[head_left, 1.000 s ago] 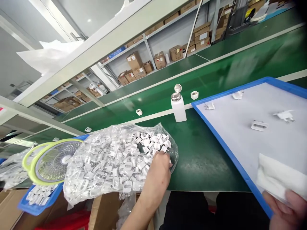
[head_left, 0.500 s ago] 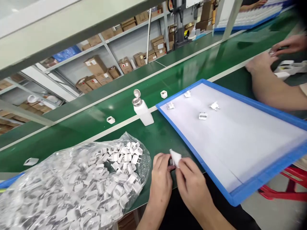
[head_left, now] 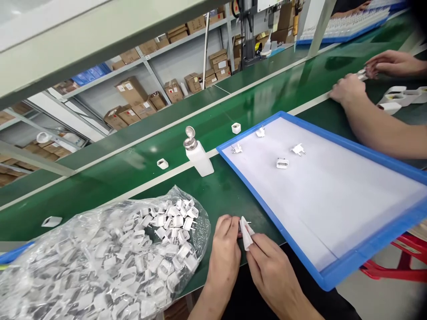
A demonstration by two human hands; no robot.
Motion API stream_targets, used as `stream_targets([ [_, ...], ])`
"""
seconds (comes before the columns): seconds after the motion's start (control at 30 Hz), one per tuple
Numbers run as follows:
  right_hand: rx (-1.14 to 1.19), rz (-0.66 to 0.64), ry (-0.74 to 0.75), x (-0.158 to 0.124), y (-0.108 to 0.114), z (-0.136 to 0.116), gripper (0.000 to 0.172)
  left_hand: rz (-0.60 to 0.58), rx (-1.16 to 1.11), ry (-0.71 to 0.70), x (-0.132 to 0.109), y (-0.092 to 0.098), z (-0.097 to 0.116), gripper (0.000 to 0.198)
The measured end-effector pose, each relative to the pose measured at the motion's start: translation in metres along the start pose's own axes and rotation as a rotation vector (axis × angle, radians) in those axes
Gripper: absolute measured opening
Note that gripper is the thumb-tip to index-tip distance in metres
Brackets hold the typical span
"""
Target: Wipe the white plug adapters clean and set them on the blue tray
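Close to the table's front edge, my left hand [head_left: 226, 249] is closed round a small plug piece [head_left: 248, 222]. Most of that piece is hidden; a thin pin shows beyond the cloth. My right hand [head_left: 271, 262] pinches a folded white cloth [head_left: 246, 233] against the piece. Left of my hands lies a clear plastic bag [head_left: 110, 213] full of white plug housings [head_left: 178, 221]. On my right is a blue-rimmed tray [head_left: 260, 195] with a white lining. Several plug parts lie in its far half, among them a two-pin plug [head_left: 298, 150] and an oval housing [head_left: 282, 163].
A white pump bottle [head_left: 202, 160] with a raised metal lid stands behind my hands. Loose white housings [head_left: 163, 163] sit on the green belt [head_left: 140, 155]. At right, another person's hands [head_left: 350, 89] hold a small white part. A red stool [head_left: 396, 262] is below the tray.
The cloth has turned and slid lower over the piece, baring a pin. Housings on the belt have shifted right. The other person's hands have moved left.
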State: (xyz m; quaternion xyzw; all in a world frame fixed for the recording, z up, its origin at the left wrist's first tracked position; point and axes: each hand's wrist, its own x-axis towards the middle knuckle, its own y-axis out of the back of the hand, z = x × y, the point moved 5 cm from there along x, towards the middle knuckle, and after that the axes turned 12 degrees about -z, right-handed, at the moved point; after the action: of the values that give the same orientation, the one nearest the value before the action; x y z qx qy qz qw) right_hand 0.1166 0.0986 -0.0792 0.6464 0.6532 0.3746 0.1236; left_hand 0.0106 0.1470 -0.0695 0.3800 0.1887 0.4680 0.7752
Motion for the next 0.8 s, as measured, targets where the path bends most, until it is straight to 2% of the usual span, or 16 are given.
stream_targets([
  [0.13, 0.062, -0.017, -0.115, 0.007, 0.004, 0.005, 0.032, -0.025, -0.105, 0.018, -0.001, 0.007, 0.003, 0.041],
  [0.27, 0.231, -0.106, -0.220, 0.021, 0.028, 0.008, 0.036, -0.042, -0.335, 0.049, -0.010, 0.019, 0.008, 0.044],
  [0.33, 0.422, -0.120, -0.334, 0.018, 0.038, 0.010, 0.035, 0.016, -0.493, 0.121, -0.018, 0.024, 0.011, 0.036],
  [0.37, 0.558, -0.102, -0.436, 0.013, 0.041, 0.013, 0.032, 0.057, -0.585, 0.156, -0.022, 0.025, 0.013, 0.029],
  [0.43, 0.860, -0.044, -0.649, 0.001, 0.038, 0.015, 0.034, 0.149, -0.797, 0.203, -0.027, 0.021, 0.017, 0.009],
  [0.5, 1.057, -0.006, -0.712, -0.008, 0.029, 0.007, 0.043, 0.261, -1.003, 0.250, -0.030, 0.012, 0.020, 0.012],
  [0.57, 1.081, -0.035, -0.602, -0.009, 0.020, -0.007, 0.041, 0.391, -1.127, 0.316, -0.030, 0.005, 0.020, 0.021],
  [0.67, 0.836, -0.043, -0.347, -0.010, 0.014, -0.026, 0.027, 0.507, -1.155, 0.419, -0.030, 0.003, 0.021, 0.025],
  [0.73, 0.626, 0.031, -0.152, -0.010, 0.017, -0.035, 0.025, 0.485, -1.174, 0.478, -0.029, 0.004, 0.023, 0.023],
  [0.8, 0.432, 0.085, 0.066, -0.010, 0.020, -0.043, 0.036, 0.436, -1.220, 0.503, -0.028, 0.004, 0.027, 0.023],
])
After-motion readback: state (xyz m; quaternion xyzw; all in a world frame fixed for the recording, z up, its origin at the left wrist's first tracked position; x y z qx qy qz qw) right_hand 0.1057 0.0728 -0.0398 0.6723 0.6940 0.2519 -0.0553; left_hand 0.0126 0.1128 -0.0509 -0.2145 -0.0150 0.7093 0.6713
